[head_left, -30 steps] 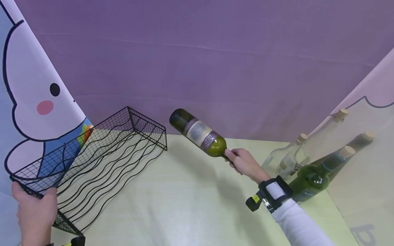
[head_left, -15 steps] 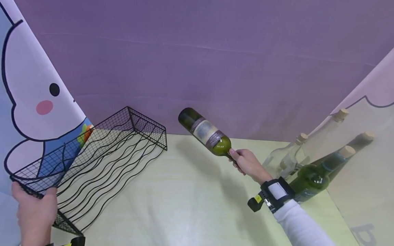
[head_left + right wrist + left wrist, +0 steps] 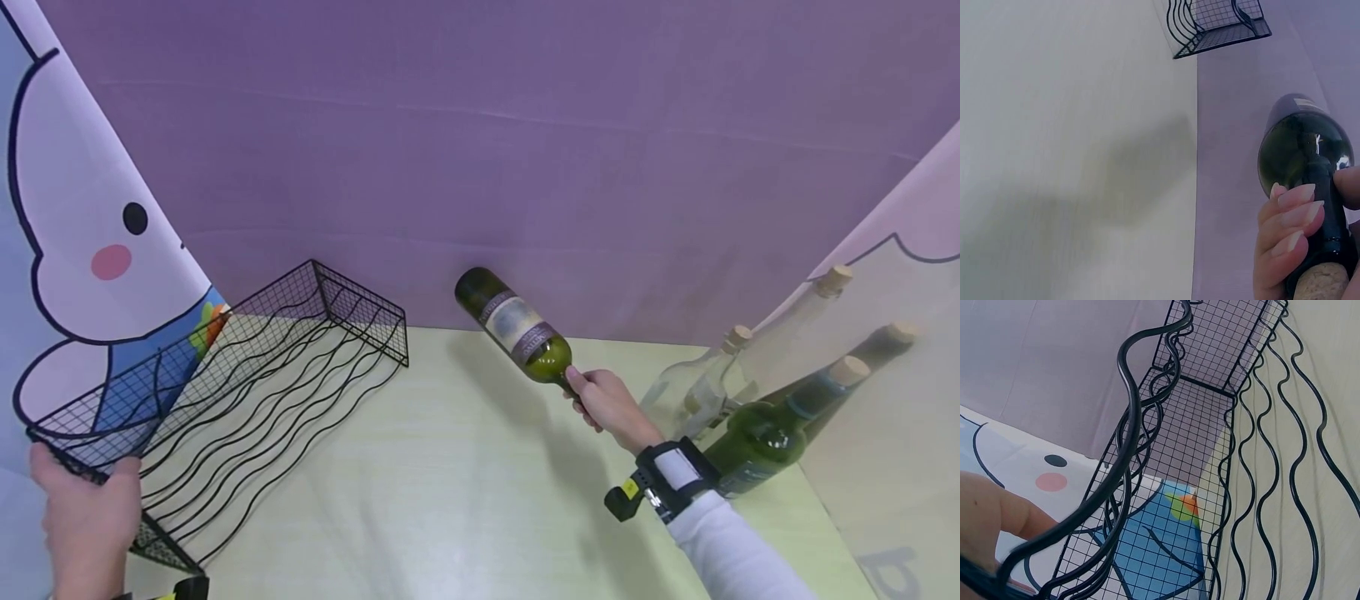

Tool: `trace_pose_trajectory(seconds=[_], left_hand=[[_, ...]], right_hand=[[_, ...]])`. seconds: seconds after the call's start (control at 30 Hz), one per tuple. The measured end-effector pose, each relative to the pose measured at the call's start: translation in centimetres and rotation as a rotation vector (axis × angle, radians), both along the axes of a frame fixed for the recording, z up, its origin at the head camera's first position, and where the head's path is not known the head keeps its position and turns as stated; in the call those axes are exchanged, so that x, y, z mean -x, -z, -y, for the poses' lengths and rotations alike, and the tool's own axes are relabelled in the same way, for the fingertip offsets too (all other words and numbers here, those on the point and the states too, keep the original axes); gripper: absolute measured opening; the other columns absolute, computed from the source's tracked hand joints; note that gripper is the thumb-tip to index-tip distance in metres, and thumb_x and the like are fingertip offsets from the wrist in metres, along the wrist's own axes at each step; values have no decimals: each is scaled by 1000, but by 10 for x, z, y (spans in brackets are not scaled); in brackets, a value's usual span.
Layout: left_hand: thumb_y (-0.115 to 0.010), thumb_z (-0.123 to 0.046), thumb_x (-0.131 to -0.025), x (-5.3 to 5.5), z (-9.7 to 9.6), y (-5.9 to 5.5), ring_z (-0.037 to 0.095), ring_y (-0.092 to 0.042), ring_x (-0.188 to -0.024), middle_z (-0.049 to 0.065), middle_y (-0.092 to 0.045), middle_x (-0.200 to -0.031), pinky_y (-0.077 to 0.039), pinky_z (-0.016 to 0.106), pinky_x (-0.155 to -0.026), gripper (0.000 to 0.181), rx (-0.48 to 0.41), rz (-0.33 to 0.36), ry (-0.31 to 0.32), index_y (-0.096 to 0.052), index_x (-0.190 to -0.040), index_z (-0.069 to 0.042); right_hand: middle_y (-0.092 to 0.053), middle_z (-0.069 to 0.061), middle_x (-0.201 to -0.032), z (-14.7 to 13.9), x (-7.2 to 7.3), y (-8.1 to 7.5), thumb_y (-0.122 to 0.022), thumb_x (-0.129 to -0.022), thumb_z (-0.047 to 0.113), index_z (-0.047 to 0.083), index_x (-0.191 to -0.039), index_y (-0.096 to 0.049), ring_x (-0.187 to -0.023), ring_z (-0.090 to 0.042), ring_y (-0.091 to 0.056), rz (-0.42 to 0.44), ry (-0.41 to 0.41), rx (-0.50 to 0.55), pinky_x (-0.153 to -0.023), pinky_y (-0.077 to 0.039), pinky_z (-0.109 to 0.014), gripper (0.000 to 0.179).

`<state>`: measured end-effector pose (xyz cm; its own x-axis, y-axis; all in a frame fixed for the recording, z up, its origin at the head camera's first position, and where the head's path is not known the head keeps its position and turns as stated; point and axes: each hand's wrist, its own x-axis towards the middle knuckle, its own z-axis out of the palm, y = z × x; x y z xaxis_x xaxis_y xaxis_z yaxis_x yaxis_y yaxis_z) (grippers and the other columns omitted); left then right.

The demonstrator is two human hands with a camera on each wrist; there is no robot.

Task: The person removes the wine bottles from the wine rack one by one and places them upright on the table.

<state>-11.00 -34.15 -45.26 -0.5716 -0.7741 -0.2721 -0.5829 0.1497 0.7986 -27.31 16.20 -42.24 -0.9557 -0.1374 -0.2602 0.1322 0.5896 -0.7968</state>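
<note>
My right hand (image 3: 609, 406) grips a green wine bottle (image 3: 517, 327) by its neck, holding it tilted above the table with its base toward the upper left. In the right wrist view the fingers curl round the neck, and the cork (image 3: 1322, 282) shows below them. At the left, my left hand (image 3: 90, 517) grips the near end of a black wire wine rack (image 3: 262, 400) with wavy bars and mesh sides. In the left wrist view part of that hand (image 3: 991, 512) shows behind the rack's thick wavy wire (image 3: 1129, 425).
Corked bottles stand at the right: a green bottle (image 3: 761, 442), clear glass bottles (image 3: 675, 387) and a dark one (image 3: 862, 354) behind. A purple backdrop (image 3: 480, 150) closes off the back of the pale table (image 3: 390, 483), and a cartoon-printed panel (image 3: 90, 208) the left.
My right hand has moved the wine bottle a little to the right, farther from the rack. My left hand and the rack have stayed where they were.
</note>
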Motion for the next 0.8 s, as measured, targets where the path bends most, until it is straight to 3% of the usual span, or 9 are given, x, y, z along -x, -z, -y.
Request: trace_pose_trajectory(seconds=[0.27,0.57,0.8], left_hand=[[-38,-35,-97,-1,1,-1,58,-5,-146,28,2,-163,-14,69,-116,86,-9,28,12,27,-153,-28],[-40,-31,-96,-1,-1,-1,57,-10,-146,31,-3,-162,-16,68,-117,88,4,-1,5,25,-154,-25],[-40,-31,-96,0,0,-1,55,-7,-148,28,0,-163,-15,67,-118,87,-8,3,-1,26,-154,-27]], right_hand=[[-48,1,-64,0,0,4,-38,-105,40,1,-94,-61,-52,-12,-41,8,22,-13,-48,-35,-23,47],[-47,2,-62,2,-2,7,-37,-105,38,2,-88,-60,-51,-11,-40,41,38,-6,-47,-34,-22,46],[-46,3,-61,5,-4,12,-49,-101,44,4,-87,-60,-52,-10,-39,65,51,-4,-49,-34,-23,43]])
